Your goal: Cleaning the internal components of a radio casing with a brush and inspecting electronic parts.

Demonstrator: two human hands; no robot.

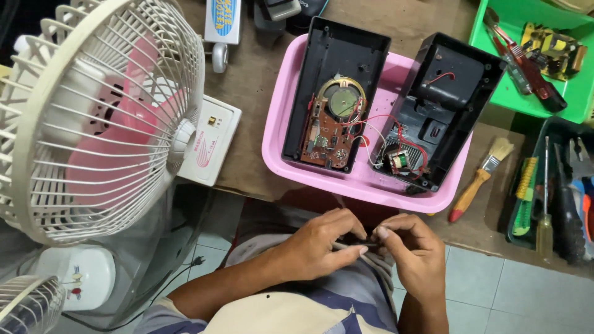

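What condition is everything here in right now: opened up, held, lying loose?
Radio case: opened, circuit board and speaker exposed.
Back shell: off, joined by red wires.
Pink tray: holds both halves.
Brush: lying loose.
Fan: blades look still.
Left hand, right hand: pinching something small, unclear.

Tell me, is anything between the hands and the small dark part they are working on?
Nothing visible is. The left hand and right hand both pinch the small dark part directly, over the lap, below the pink tray.

Brown workbench [260, 74] above tiled floor [495, 291]
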